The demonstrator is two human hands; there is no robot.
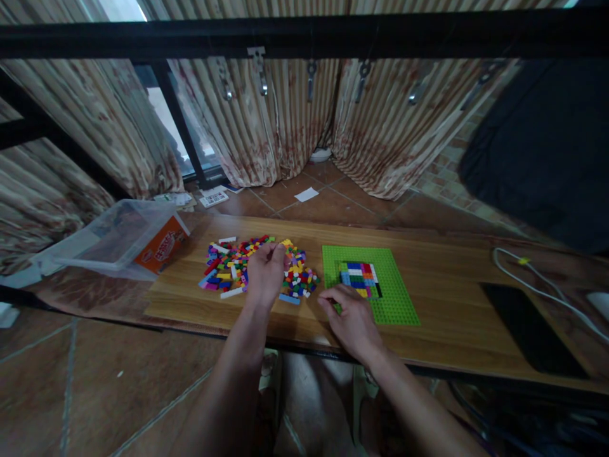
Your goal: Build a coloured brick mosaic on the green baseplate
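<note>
Over the heap of loose toy building bricks point(297, 277), my left hand point(265, 270) has thumb and fingers pinched together. What it holds, if anything, is too small to make out. My right hand point(351, 317) is curled at the lower left edge of the green studded baseplate point(397, 295), its thumb and fingertips closed together. Any piece between them cannot be made out. A rectangular patch of coloured bricks point(358, 274) in white, blue, red, green, orange and black sits on the baseplate, partly covered by my right hand.
A clear plastic box point(111, 238) with an orange label stands on the left. A black flat slab point(533, 330) and a white cable point(542, 289) lie to the right on the wooden table point(447, 292). A dark bar point(304, 37) crosses above.
</note>
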